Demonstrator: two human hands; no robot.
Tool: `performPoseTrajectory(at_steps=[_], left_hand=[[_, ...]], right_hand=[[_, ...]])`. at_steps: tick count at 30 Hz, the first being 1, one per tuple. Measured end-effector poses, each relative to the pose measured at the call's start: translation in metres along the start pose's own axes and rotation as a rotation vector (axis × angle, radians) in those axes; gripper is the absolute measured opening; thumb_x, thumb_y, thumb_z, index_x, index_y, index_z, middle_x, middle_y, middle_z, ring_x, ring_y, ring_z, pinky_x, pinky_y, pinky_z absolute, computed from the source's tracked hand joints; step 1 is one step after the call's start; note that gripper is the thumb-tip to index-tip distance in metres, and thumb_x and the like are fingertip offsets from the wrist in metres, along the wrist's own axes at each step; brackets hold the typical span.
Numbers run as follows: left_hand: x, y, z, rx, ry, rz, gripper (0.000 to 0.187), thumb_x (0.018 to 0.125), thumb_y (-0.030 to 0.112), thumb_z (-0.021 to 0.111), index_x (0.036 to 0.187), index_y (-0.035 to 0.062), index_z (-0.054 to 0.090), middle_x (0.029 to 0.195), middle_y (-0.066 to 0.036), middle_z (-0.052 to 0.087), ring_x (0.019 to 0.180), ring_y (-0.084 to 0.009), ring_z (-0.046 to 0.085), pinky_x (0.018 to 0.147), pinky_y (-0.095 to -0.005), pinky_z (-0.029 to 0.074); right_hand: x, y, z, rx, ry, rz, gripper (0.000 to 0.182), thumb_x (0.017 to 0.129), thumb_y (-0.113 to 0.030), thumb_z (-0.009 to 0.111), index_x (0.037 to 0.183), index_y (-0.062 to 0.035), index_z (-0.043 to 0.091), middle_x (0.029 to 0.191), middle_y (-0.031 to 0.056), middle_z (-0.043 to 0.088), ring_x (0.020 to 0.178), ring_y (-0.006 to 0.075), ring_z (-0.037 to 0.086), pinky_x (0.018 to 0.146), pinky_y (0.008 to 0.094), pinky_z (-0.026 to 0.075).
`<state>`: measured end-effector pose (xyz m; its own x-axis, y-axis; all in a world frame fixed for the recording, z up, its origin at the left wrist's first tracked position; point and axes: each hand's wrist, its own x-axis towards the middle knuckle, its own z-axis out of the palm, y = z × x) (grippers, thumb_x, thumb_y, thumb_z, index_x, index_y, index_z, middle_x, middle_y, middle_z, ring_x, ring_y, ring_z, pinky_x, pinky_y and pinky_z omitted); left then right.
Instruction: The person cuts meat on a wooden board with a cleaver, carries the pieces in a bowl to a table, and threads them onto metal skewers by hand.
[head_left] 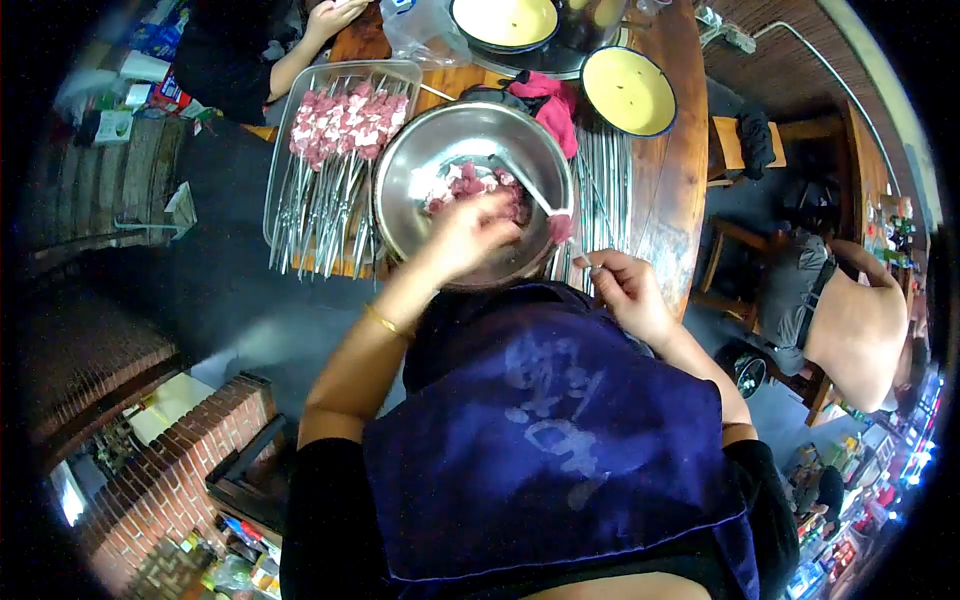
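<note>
My right hand [630,292] pinches the near end of a flat metal skewer [525,183], just outside the bowl's near right rim. The skewer slants up and left over a steel bowl [393,195]. One chunk of meat [560,228] is threaded on it, about midway along. Inside the bowl lie raw meat chunks [468,185], red and whitish. My left hand [472,238] reaches over the near rim, close above them. Its fingers are slightly blurred, half bent and apart, with nothing visible between them; its palm side is hidden.
Left of the bowl, a clear tray [272,190] holds loaded meat skewers [345,125]. Bare metal skewers [607,180] lie to its right on the wooden table [665,190]. Behind are a yellow enamel basin [628,92], a pink cloth [550,108] and another person's hand [335,18].
</note>
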<state>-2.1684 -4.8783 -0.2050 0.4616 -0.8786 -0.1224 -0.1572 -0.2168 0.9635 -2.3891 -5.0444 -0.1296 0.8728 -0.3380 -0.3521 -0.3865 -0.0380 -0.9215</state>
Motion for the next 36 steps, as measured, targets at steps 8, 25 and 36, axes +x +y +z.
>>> performPoseTrajectory(at_steps=[8,25,36], left_hand=[[0.039,-0.045,-0.062,0.806,0.093,-0.189,0.023,0.084,0.019,0.068,0.105,0.0094,0.069,0.096,-0.010,0.072,0.091,-0.0236,0.069,0.078,-0.0355,0.054],[0.031,-0.075,-0.053,0.063,0.228,-0.306,0.020,0.088,0.006,0.065,0.107,0.0025,0.064,0.090,-0.007,0.069,0.077,-0.0123,0.062,0.066,-0.0259,0.051],[0.032,-0.053,-0.047,0.160,-0.042,-0.422,0.026,0.087,0.022,0.070,0.108,0.0073,0.067,0.094,-0.006,0.069,0.084,-0.0181,0.067,0.071,-0.0331,0.055]], right_hand=[[-0.016,0.019,-0.010,0.151,0.115,0.060,0.029,0.094,0.000,0.053,0.123,0.0003,0.058,0.073,-0.0032,0.053,0.063,0.0032,0.045,0.054,0.0211,0.037],[-0.008,0.018,0.007,0.063,-0.061,0.017,0.028,0.094,-0.002,0.051,0.120,0.0019,0.061,0.076,-0.0010,0.058,0.066,0.0048,0.049,0.059,0.0233,0.044],[-0.012,0.009,0.002,0.046,-0.049,0.035,0.027,0.095,-0.003,0.052,0.120,0.0025,0.060,0.078,-0.0012,0.059,0.069,0.0048,0.051,0.060,0.0241,0.045]])
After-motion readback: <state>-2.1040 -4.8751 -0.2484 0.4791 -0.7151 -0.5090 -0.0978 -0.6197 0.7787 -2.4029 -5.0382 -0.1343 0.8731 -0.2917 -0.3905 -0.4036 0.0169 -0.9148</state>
